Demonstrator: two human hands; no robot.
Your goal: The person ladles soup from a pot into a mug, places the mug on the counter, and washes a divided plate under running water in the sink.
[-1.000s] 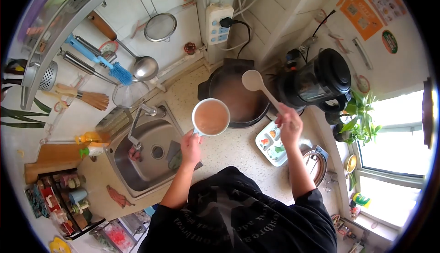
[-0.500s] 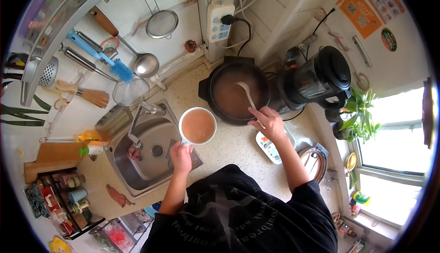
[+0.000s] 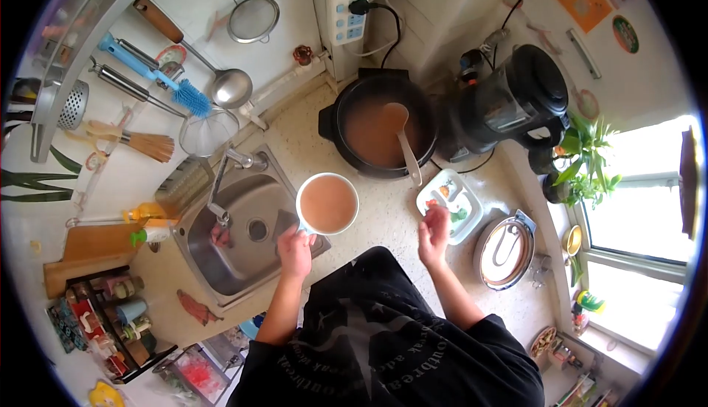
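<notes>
My left hand (image 3: 296, 252) grips the handle of a white mug (image 3: 301, 219), which is nearly full of pinkish-brown liquid and held level beside the sink. My right hand (image 3: 434, 231) holds nothing, its fingers loosely extended in front of a divided plate (image 3: 472, 220) and partly covering its near-left side. Behind it, a pale ladle (image 3: 406, 153) leans in the black electric pot (image 3: 341, 141), with its bowl up and its handle across the rim. The pot contains similar brown liquid.
Left of the mug is a steel sink (image 3: 228, 278) with a faucet (image 3: 243, 158). A blender (image 3: 509, 104) stands right of the pot. A round lid (image 3: 506, 252) lies by the plate. Utensils, including a steel ladle (image 3: 231, 88), hang on the wall. A power strip (image 3: 346, 12) is behind the pot.
My right hand has let go of the ladle and drawn back toward me, near the plate. The ladle now rests against the pot's rim. The mug has shifted slightly right.
</notes>
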